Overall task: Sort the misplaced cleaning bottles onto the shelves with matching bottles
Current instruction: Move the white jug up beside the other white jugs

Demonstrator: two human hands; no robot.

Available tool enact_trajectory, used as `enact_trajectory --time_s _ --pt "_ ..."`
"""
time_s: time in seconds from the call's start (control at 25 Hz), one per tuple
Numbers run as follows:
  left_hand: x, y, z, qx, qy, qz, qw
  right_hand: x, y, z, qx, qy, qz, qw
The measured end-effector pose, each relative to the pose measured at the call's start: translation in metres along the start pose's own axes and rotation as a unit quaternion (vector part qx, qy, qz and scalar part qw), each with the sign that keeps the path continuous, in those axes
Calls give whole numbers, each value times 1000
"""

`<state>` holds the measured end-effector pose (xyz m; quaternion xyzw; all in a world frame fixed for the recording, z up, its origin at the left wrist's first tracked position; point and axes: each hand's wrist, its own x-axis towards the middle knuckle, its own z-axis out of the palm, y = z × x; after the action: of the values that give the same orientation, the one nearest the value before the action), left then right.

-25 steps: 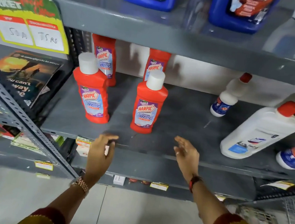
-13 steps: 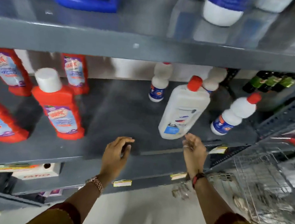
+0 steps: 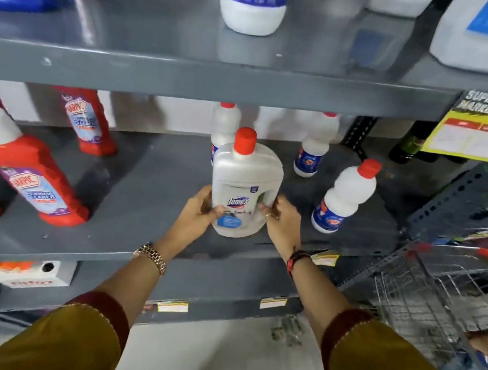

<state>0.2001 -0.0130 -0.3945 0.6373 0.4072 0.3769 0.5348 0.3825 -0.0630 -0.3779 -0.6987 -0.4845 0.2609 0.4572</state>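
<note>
On the middle shelf point(image 3: 149, 191), white Domex bottle point(image 3: 245, 185), left hand point(image 3: 199, 210) and right hand point(image 3: 283, 220) clasping its sides

Both arms reach up from the bottom of the frame toward its centre, forearms bare below mustard-yellow sleeves with dark red cuffs. The left hand point(image 3: 199, 211), a gold-coloured link watch on its wrist, presses its fingers and thumb against the left side of the white plastic Domex bottle with a red cap point(image 3: 245, 185). The right hand point(image 3: 283, 220), a red and black band at its wrist and a ring on one finger, cups the bottle's right side, fingers curled onto the front.
</note>
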Motion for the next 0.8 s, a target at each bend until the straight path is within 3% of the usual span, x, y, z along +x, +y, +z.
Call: enact_trajectory --time_s 0.2,0.32,0.44,0.68,0.8 --pt "-54 17 29 -4 60 15 998 -50 3 -29 -3 -12 -32 999" --pt "-94 42 47 -59 68 42 995 -90 -8 -63 4 5 -78 997" --pt "-118 95 53 -86 49 102 990 -114 -39 -102 35 49 -152 987" --pt "-108 258 48 -115 24 258 959 -102 -167 -187 94 137 -301 939" --pt "-82 321 48 -122 26 281 952 -79 -219 -215 84 167 -333 924"
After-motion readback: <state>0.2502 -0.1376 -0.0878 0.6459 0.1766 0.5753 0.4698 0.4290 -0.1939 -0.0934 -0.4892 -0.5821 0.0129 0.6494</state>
